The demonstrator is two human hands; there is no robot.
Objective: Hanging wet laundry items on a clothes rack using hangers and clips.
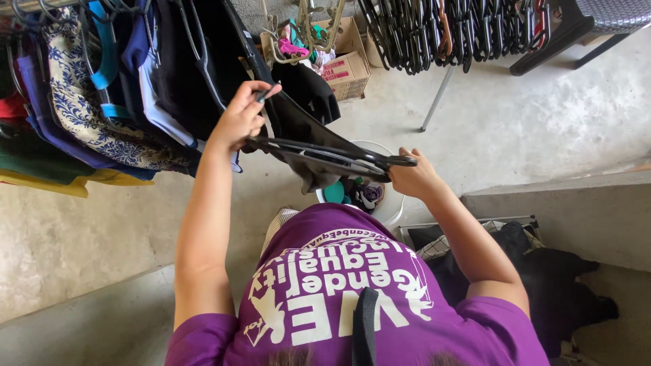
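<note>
1. Head view: the left hand is raised, fingers curled around one end of a black hanger and pinching a black garment draped over it.
2. The right hand grips the hanger's other end, fingers closed.
3. Just below the hands stands a white bucket holding small coloured items.
4. Left of the left hand hang clothes on a rack.
5. Above the right hand hang empty hangers; between both rows sits a cardboard box.
6. Below the right arm stands a wire basket with dark cloth.
</note>
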